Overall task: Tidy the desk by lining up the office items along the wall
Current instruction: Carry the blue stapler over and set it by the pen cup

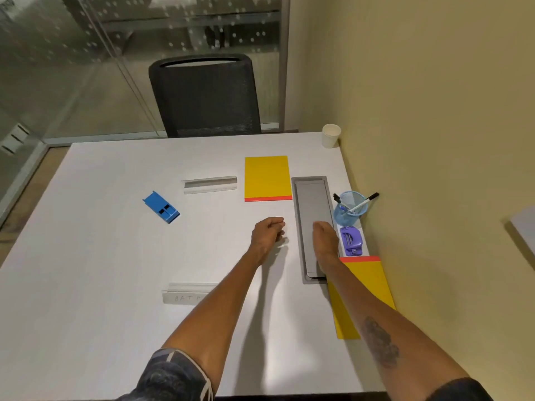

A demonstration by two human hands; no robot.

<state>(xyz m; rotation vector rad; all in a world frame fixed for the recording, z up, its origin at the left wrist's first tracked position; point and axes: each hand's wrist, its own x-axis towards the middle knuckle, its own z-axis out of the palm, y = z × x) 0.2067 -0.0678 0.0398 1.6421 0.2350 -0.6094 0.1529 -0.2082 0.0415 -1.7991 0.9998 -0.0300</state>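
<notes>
Along the wall (434, 140): cup (331, 136), pen pot (349, 211), punch (351, 241), one pad (367, 285) placed. Out on the counter (86, 256): second pad (267, 178), blue stapler (161, 206), two nameplates (210, 184). Next, probably, reach for the second pad. Left hand (267, 235) loosely curled, empty; right hand (325, 241) relaxed, empty, beside the punch.

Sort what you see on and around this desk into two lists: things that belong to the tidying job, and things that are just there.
Job items:
yellow pad by wall
purple hole punch
blue mesh pen cup
yellow pad mid-desk
blue stapler
far clear name stand
near clear name stand

Just there:
paper cup
grey cable hatch
black chair
</notes>
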